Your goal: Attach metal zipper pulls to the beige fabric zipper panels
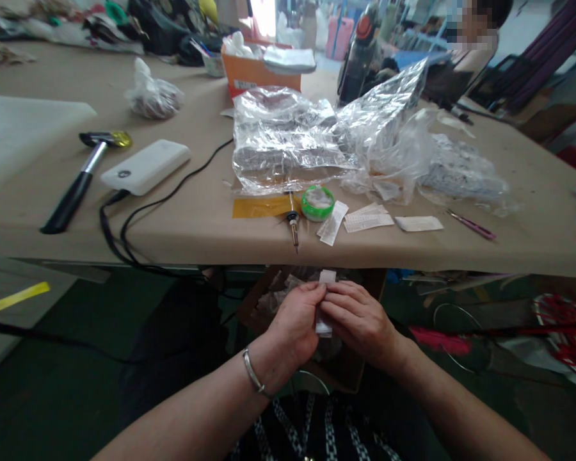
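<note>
Below the table's front edge, my left hand (pixel 292 320) and my right hand (pixel 362 320) meet around a narrow white strip (pixel 327 276), which looks like a small stack of labels. Fingers of both hands are closed on it, and they cover its middle. Its upper end sticks out above my fingertips and its lower end shows between my palms. On the table just ahead lie similar white printed label strips (pixel 367 219). Beside them are a green-rimmed round tub (pixel 317 203) and a thin pointed tool (pixel 293 230).
Across the table (pixel 201 237) lie a hammer (pixel 84 179), a white power bank (pixel 146 166) with a black cable, clear plastic bags (pixel 288 137) and tweezers (pixel 473 225). An orange box (pixel 259 73) stands behind. Under my hands sits a cardboard box (pixel 352 374). Another person (pixel 475 51) is at the back right.
</note>
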Tool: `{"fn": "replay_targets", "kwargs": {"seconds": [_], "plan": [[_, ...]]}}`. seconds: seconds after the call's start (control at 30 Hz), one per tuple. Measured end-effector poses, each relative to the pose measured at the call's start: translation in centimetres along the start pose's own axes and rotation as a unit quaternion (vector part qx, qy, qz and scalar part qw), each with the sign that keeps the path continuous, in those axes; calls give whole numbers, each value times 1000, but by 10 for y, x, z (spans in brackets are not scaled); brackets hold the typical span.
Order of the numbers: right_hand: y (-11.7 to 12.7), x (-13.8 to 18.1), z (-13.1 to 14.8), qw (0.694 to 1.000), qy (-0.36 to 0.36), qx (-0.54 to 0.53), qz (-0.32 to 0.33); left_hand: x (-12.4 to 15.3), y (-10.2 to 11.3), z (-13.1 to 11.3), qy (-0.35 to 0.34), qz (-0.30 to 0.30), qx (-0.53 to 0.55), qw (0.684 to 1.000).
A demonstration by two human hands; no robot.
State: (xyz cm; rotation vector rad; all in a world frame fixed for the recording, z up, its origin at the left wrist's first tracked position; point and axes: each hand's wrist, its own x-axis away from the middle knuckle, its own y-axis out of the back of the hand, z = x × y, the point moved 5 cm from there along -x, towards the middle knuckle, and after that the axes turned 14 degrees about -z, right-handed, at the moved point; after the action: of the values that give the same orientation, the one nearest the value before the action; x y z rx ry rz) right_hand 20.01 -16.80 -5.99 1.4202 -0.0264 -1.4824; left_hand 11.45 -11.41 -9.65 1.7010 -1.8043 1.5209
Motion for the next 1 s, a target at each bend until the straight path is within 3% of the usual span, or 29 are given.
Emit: {"fn": "replay_targets", "kwargs": {"seconds": [0.07,0.13,0.2,0.27,0.33,0.4,0.5,0.57,0.73,0.83,0.9,1.0], "plan": [[6,0,-4,997,-60,-45,-31,4,1,-2,-4,2,-34,999],[14,1,-19,975,-182,-87,-93,9,0,-3,6,22,-73,997],[14,7,-37,923,-330,-160,-113,15,0,-3,22,46,-111,993],[2,11,-49,851,-434,-288,-57,20,1,-2,33,63,-137,988],[-13,13,-50,774,-476,-417,32,24,1,-1,34,74,-156,984],[-22,14,-48,713,-491,-495,76,27,1,1,36,89,-172,980],[-28,14,-45,653,-495,-566,89,29,2,4,37,106,-190,975],[-30,13,-44,635,-492,-589,92,29,4,6,42,113,-203,972],[-31,12,-43,644,-477,-588,107,30,8,11,64,140,-247,957],[-30,12,-43,673,-475,-556,109,30,8,9,54,155,-253,953],[-24,10,-44,727,-466,-499,78,29,9,7,43,152,-240,958],[-6,1,-41,861,-400,-314,8,25,11,5,35,131,-216,967]]}}
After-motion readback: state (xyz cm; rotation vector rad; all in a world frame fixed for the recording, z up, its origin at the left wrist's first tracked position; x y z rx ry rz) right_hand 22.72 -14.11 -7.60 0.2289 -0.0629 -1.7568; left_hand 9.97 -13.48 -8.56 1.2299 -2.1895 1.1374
